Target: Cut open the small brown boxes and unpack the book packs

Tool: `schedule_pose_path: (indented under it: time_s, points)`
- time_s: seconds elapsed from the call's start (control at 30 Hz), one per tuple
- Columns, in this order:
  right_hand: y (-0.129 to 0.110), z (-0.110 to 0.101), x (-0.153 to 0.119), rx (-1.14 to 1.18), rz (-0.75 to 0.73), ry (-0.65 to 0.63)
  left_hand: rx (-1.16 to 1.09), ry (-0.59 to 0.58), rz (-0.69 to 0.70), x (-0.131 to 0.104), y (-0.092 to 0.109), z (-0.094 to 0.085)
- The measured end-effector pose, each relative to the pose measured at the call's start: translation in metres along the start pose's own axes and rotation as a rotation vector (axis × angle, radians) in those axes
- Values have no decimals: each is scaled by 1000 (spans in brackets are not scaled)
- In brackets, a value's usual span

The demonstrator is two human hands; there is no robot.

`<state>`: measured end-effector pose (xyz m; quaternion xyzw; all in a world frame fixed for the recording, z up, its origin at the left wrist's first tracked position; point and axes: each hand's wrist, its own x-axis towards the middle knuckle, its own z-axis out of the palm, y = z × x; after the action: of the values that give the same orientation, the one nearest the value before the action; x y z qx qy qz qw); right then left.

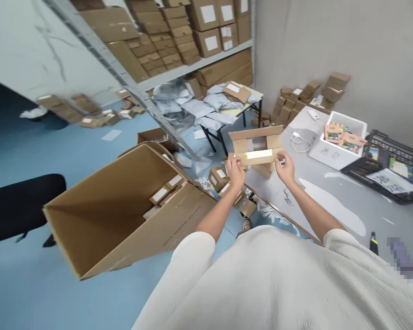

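A small cardboard box (pixel 241 147) stands open at the edge of the grey table, its lid raised and a white label with a yellow mark on its near side. Something grey and dark shows inside, too small to make out. My left hand (pixel 236 172) grips the box's left end, fingers closed on the cardboard. At the right end, my right hand (pixel 285 168) pinches the corner of the same box. Beneath it sits another cardboard piece (pixel 265 169), partly hidden.
A tall open carton (pixel 179 217) with small boxes inside stands on the floor at left. The grey table (pixel 303 201) holds a white bin (pixel 325 151), a black crate (pixel 409 149) and a cutter (pixel 373 243). Behind are a loaded shelf (pixel 179 71) and grey parcels (pixel 198 108).
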<state>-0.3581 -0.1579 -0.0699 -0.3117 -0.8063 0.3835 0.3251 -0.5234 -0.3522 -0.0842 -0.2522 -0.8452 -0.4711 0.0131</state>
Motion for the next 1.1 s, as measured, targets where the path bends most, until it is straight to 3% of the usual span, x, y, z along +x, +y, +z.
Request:
schedule_pose_path:
  time_s: [0.13, 0.23, 0.33, 0.43, 0.57, 0.73, 0.9, 1.1]
  points:
    - [-25, 74, 18, -5, -58, -96, 33, 86, -71, 19, -49, -48]
    - [-31, 119, 27, -12, -78, -218, 63, 119, -142, 27, -84, -71]
    - [-26, 152, 36, -6, -77, -391, 62, 52, -202, 32, -117, -80]
    - [-12, 169, 41, -36, -48, -479, 21, -68, -250, 36, -140, -74]
    - [12, 170, 41, -64, -21, -504, -33, -168, -262, 42, -153, -56]
    - [48, 149, 39, -111, 27, -491, -51, -264, -210, 50, -153, -27]
    - [82, 118, 31, -216, 58, -411, -73, -410, -178, 62, -140, 16]
    - [110, 82, 11, -318, 183, -278, -97, -572, -56, 70, -110, 78]
